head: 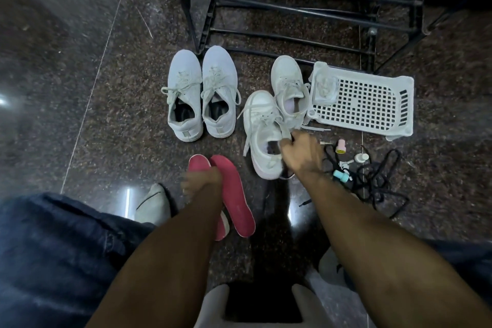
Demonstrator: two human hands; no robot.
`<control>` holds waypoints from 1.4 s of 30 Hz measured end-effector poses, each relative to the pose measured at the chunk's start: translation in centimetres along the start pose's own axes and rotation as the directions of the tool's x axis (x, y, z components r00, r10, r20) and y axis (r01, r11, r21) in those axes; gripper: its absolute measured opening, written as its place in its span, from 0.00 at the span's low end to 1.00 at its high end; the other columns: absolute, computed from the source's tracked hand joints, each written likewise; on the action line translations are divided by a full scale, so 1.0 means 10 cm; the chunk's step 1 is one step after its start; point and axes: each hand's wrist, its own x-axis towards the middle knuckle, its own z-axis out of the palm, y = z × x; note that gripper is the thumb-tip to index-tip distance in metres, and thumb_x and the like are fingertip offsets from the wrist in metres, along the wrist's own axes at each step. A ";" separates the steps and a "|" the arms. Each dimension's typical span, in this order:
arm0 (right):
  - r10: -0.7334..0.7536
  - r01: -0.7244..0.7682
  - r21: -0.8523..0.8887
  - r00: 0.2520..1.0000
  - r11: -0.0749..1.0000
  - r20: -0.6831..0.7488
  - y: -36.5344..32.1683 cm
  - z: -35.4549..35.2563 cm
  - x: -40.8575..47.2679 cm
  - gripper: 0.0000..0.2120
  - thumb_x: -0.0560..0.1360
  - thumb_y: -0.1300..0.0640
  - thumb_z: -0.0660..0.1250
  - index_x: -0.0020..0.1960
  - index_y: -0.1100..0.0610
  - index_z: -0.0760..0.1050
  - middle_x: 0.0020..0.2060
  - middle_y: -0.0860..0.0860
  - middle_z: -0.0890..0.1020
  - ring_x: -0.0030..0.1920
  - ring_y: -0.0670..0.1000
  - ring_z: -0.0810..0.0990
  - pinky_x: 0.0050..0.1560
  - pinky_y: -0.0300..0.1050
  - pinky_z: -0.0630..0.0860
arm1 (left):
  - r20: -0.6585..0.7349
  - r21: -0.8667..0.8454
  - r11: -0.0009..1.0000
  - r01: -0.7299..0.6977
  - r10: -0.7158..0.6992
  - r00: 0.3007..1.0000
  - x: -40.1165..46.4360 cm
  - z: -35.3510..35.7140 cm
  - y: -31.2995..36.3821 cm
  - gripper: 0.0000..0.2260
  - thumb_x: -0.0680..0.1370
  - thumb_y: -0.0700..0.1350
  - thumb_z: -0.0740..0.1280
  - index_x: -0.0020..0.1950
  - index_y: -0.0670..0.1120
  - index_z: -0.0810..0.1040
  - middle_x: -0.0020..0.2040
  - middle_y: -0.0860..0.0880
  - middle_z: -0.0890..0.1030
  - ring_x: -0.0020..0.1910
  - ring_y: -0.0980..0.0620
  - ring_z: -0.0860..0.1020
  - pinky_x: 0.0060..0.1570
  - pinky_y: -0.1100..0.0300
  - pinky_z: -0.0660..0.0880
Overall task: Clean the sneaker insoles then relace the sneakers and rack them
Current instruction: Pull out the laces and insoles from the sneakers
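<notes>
Two pink insoles (234,194) lie side by side on the dark floor, and my left hand (202,180) grips them near their front ends. My right hand (302,153) holds the heel opening of a white sneaker (262,128) that has loose laces. Its mate (288,88) lies just behind it. A pale grey laced pair (201,93) stands upright to the left, toes toward the black shoe rack (306,0). The motion blurs both hands slightly.
A white perforated basket (364,104) lies on the floor right of the sneakers, with a clear packet on it. Black laces (372,181) and small bottles (340,146) are scattered near my right wrist. My knees and socked feet frame the bottom.
</notes>
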 end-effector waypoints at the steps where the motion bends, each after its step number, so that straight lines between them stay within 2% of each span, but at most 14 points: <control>1: -0.001 0.001 0.005 1.000 1.000 -0.013 -0.08 0.02 0.05 0.13 0.77 0.53 0.60 0.56 0.58 0.78 0.44 0.59 0.82 0.45 0.60 0.80 0.43 0.46 0.74 | -0.032 0.044 0.995 -0.087 0.088 0.996 -0.09 -0.07 0.10 0.29 0.75 0.48 0.66 0.73 0.43 0.63 0.71 0.41 0.65 0.69 0.39 0.68 0.68 0.40 0.65; 3: -0.005 0.007 0.028 0.999 1.000 -0.048 -0.26 0.04 0.17 0.13 0.77 0.53 0.60 0.54 0.59 0.78 0.46 0.61 0.82 0.47 0.62 0.80 0.44 0.46 0.73 | -0.032 0.154 0.889 -0.432 0.441 0.897 -0.24 -0.12 0.27 0.29 0.72 0.44 0.68 0.72 0.44 0.65 0.69 0.43 0.66 0.66 0.41 0.69 0.64 0.42 0.68; 4: -0.008 0.011 0.047 0.998 0.999 -0.061 -0.37 0.03 0.23 0.13 0.78 0.53 0.59 0.53 0.60 0.78 0.47 0.61 0.82 0.48 0.62 0.80 0.43 0.46 0.72 | -0.003 0.187 0.772 -0.607 0.618 0.786 -0.29 -0.13 0.34 0.28 0.71 0.43 0.68 0.71 0.44 0.66 0.69 0.44 0.67 0.66 0.42 0.69 0.63 0.43 0.69; 6: -0.003 0.013 0.098 0.994 0.995 -0.105 -0.57 -0.01 0.39 0.14 0.79 0.54 0.58 0.56 0.61 0.77 0.50 0.62 0.82 0.51 0.63 0.80 0.45 0.47 0.71 | 0.037 0.239 0.600 -0.764 0.780 0.625 -0.33 -0.16 0.54 0.27 0.70 0.42 0.67 0.69 0.44 0.69 0.69 0.44 0.69 0.68 0.43 0.67 0.63 0.44 0.68; 8: -0.004 0.018 0.122 0.993 0.992 -0.118 -0.73 -0.08 0.53 0.15 0.80 0.55 0.57 0.63 0.60 0.72 0.53 0.62 0.80 0.56 0.64 0.77 0.48 0.49 0.71 | 0.128 0.324 0.513 -0.795 0.809 0.574 -0.27 -0.11 0.67 0.26 0.72 0.42 0.65 0.70 0.45 0.69 0.69 0.45 0.69 0.70 0.44 0.65 0.66 0.44 0.65; 11: -0.109 0.110 0.015 0.993 0.994 -0.037 -0.84 -0.12 0.63 0.21 0.79 0.59 0.57 0.72 0.55 0.64 0.59 0.61 0.78 0.59 0.64 0.76 0.50 0.50 0.69 | 0.319 0.426 0.453 -0.783 0.735 0.598 -0.14 -0.06 0.79 0.25 0.76 0.47 0.64 0.73 0.47 0.66 0.71 0.46 0.67 0.72 0.45 0.62 0.68 0.45 0.60; 15: -0.306 0.354 -0.173 0.918 0.919 0.252 -0.73 0.04 0.58 0.28 0.78 0.60 0.61 0.76 0.52 0.59 0.73 0.54 0.65 0.68 0.59 0.70 0.60 0.53 0.72 | 0.390 0.490 0.382 -0.784 0.708 0.589 0.00 -0.01 0.76 0.28 0.77 0.50 0.63 0.76 0.50 0.60 0.75 0.49 0.62 0.75 0.45 0.55 0.69 0.42 0.57; 22: -0.265 0.423 -0.277 0.844 0.862 0.466 -0.62 0.30 0.61 0.35 0.77 0.60 0.61 0.79 0.52 0.48 0.78 0.45 0.48 0.74 0.58 0.61 0.68 0.55 0.67 | 0.452 0.527 0.347 -0.776 0.659 0.601 0.08 0.00 0.82 0.31 0.78 0.50 0.63 0.78 0.53 0.53 0.77 0.50 0.59 0.78 0.43 0.49 0.73 0.38 0.48; 27: -0.241 0.381 -0.298 0.878 0.876 0.412 -0.65 0.17 0.66 0.28 0.79 0.55 0.61 0.76 0.57 0.57 0.76 0.51 0.56 0.70 0.59 0.66 0.64 0.54 0.71 | 0.439 0.601 0.309 -0.737 0.643 0.628 0.07 -0.03 0.97 0.27 0.75 0.45 0.64 0.74 0.47 0.62 0.72 0.45 0.67 0.75 0.43 0.58 0.72 0.40 0.54; 31: -0.312 0.338 -0.211 0.939 0.917 0.146 -0.47 0.17 0.43 0.17 0.79 0.56 0.60 0.67 0.55 0.71 0.67 0.52 0.69 0.59 0.58 0.77 0.54 0.53 0.77 | 0.494 0.610 0.212 -0.763 0.651 0.576 0.07 -0.04 1.05 0.13 0.75 0.47 0.66 0.60 0.51 0.75 0.59 0.45 0.79 0.62 0.44 0.74 0.68 0.46 0.61; 33: -0.281 0.299 -0.148 0.951 0.943 0.132 -0.32 0.24 0.30 0.14 0.78 0.55 0.61 0.63 0.53 0.75 0.62 0.52 0.75 0.56 0.57 0.79 0.54 0.50 0.76 | 0.554 0.498 0.265 -0.826 0.635 0.538 0.03 -0.02 0.98 0.11 0.74 0.48 0.69 0.56 0.51 0.77 0.56 0.47 0.81 0.58 0.45 0.77 0.63 0.51 0.69; 36: -0.171 0.172 0.020 0.946 0.985 0.276 -0.11 0.37 0.15 0.13 0.77 0.54 0.64 0.61 0.51 0.78 0.57 0.54 0.82 0.56 0.57 0.80 0.58 0.49 0.75 | 0.543 0.199 0.560 -0.804 0.620 0.566 -0.07 0.03 0.82 0.08 0.71 0.41 0.72 0.46 0.51 0.77 0.41 0.52 0.80 0.47 0.48 0.80 0.53 0.56 0.76; 39: -0.132 0.081 0.173 0.943 0.982 0.305 0.01 0.47 0.02 0.12 0.78 0.53 0.66 0.59 0.54 0.80 0.55 0.55 0.83 0.56 0.57 0.80 0.58 0.49 0.75 | 0.560 0.015 0.631 -0.776 0.638 0.529 -0.17 0.06 0.64 0.09 0.69 0.34 0.66 0.44 0.47 0.78 0.37 0.52 0.78 0.40 0.50 0.77 0.48 0.55 0.76; 42: -0.092 0.028 0.223 0.955 0.975 0.283 0.05 0.48 -0.05 0.13 0.79 0.51 0.64 0.59 0.55 0.80 0.54 0.56 0.83 0.54 0.57 0.80 0.53 0.44 0.73 | 0.567 -0.061 0.622 -0.780 0.665 0.486 -0.25 0.05 0.45 0.14 0.66 0.27 0.60 0.41 0.43 0.79 0.42 0.46 0.81 0.46 0.45 0.80 0.50 0.56 0.76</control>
